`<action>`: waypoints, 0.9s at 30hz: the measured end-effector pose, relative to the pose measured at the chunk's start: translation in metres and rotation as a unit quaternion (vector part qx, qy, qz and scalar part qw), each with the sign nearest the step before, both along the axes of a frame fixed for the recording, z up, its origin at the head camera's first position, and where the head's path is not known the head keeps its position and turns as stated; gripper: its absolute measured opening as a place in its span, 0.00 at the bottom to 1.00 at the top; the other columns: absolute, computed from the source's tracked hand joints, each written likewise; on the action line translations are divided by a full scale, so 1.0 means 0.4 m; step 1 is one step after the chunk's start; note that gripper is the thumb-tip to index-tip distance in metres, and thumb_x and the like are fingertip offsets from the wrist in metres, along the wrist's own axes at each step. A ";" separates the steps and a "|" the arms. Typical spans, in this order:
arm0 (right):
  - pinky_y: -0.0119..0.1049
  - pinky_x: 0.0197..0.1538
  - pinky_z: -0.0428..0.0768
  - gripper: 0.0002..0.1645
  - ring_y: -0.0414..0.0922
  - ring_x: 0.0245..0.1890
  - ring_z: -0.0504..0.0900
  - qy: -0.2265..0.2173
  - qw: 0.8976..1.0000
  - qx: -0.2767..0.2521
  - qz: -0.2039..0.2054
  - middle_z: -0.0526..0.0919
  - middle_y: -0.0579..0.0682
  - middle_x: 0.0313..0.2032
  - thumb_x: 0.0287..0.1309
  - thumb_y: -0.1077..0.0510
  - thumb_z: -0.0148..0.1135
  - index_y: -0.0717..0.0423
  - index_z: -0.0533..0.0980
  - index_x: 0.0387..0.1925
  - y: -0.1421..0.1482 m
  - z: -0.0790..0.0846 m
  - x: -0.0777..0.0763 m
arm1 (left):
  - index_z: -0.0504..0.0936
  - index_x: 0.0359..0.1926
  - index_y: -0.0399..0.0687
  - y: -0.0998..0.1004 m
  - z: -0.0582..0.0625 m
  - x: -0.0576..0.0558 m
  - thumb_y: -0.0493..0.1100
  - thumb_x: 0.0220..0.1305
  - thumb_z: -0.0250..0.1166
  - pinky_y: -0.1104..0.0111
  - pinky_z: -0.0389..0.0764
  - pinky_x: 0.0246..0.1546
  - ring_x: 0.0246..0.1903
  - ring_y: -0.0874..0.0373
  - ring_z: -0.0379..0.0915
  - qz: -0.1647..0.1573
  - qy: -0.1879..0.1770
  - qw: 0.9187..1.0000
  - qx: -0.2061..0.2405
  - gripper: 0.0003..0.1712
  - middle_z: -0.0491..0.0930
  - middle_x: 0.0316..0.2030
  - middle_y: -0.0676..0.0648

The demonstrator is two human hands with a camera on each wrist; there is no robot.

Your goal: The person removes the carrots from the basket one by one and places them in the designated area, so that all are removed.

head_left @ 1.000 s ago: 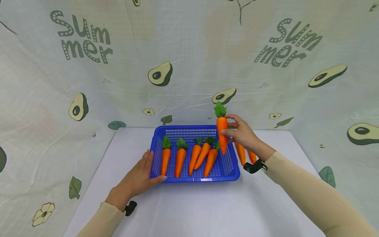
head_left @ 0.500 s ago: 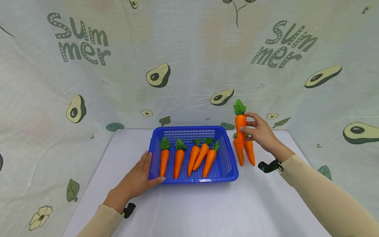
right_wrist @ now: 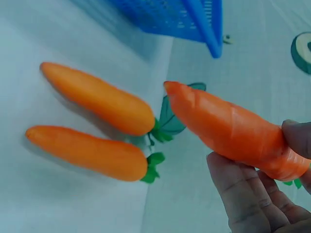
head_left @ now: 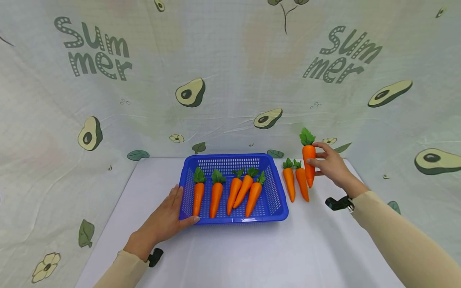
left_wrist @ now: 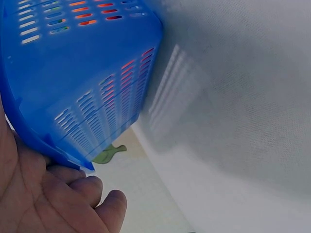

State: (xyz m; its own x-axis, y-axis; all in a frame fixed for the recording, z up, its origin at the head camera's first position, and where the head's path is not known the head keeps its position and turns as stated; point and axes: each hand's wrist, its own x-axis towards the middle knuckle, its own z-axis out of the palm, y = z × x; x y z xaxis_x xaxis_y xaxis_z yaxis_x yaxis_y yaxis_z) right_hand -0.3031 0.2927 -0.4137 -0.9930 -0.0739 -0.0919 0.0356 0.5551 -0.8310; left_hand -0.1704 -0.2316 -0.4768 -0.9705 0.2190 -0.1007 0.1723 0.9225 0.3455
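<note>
In the head view a blue plastic basket (head_left: 234,219) holds several orange carrots (head_left: 216,200) with green leaf tops. My left hand (head_left: 163,218) rests against its left side, fingers extended along the wall and thumb on the front rim. From the left wrist, the fingertips (left_wrist: 112,206) show beside the slotted wall. My right hand (head_left: 330,163) pinches a carrot (head_left: 309,160) between thumb and fingers, leaves up, tip down. That carrot overlaps the right one of two others (head_left: 289,182) lying on the table right of the basket.
The white table (head_left: 237,256) runs back to a curtain (head_left: 223,52) printed with avocados and lettering. From the right wrist, the two loose carrots (right_wrist: 99,99) lie side by side, with the basket corner (right_wrist: 194,22) close by.
My right hand has carried its carrot rightward, from over the basket's right side past the two carrots on the table, and lowered it. My left hand stays on the basket.
</note>
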 end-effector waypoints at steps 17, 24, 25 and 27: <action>0.56 0.51 0.88 0.48 0.72 0.60 0.79 -0.069 0.994 0.073 -0.034 0.61 0.82 0.71 0.73 0.61 0.62 0.63 0.46 0.83 0.090 -0.134 -0.028 | 0.41 0.84 0.36 -0.001 -0.004 -0.001 0.82 0.62 0.59 0.37 0.64 0.74 0.81 0.30 0.47 0.006 -0.005 1.000 -0.007 0.73 0.41 0.84 0.32; 0.53 0.49 0.90 0.48 0.69 0.57 0.81 -0.091 0.993 0.071 -0.037 0.63 0.81 0.69 0.73 0.61 0.61 0.64 0.47 0.83 0.121 -0.190 -0.041 | 0.41 0.84 0.36 -0.001 -0.004 0.000 0.84 0.61 0.57 0.37 0.63 0.74 0.81 0.30 0.47 0.004 -0.005 1.000 -0.005 0.74 0.41 0.84 0.32; 0.53 0.49 0.90 0.47 0.69 0.57 0.81 -0.094 0.992 0.071 -0.038 0.64 0.81 0.69 0.73 0.60 0.61 0.63 0.47 0.83 0.124 -0.197 -0.043 | 0.41 0.84 0.36 -0.001 -0.004 0.000 0.85 0.61 0.56 0.37 0.63 0.74 0.81 0.30 0.47 0.004 -0.004 1.000 -0.004 0.74 0.41 0.84 0.32; 0.52 0.49 0.90 0.47 0.68 0.57 0.81 -0.098 0.992 0.072 -0.043 0.64 0.81 0.69 0.73 0.60 0.61 0.63 0.48 0.83 0.129 -0.208 -0.045 | 0.41 0.84 0.36 -0.001 -0.004 0.001 0.85 0.61 0.55 0.38 0.62 0.74 0.81 0.30 0.47 0.002 -0.001 1.000 -0.003 0.74 0.41 0.84 0.31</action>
